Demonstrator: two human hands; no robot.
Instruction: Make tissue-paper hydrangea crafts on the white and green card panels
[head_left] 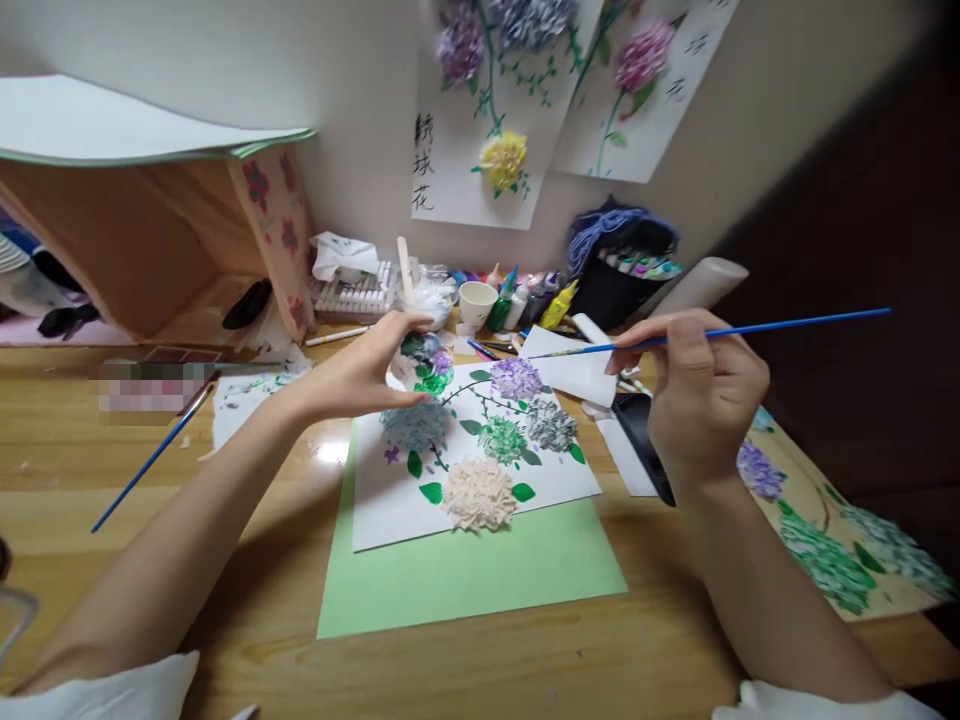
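My right hand (694, 385) pinches a thin blue paintbrush (795, 323), its tip pointing left above the purple flower cluster (516, 378). My left hand (367, 370) curls around a small round palette (424, 365) smeared with green, purple and dark paint, thumb on the near side. Below them lies a white sheet (390, 510) with raised flower clusters: cream (478, 494), green (502, 439), grey (551, 426) and blue-grey (414, 425), with painted green leaves and stems. The white sheet rests on a light green sheet (472, 585).
Paint bottles (559, 306), a paper cup (477, 304) and a black bag (619, 265) line the wall. A second blue brush (154, 458) lies left, a black phone-like object (643, 445) right. Another flower artwork (832, 540) is at far right; a pink box (274, 230) stands back left.
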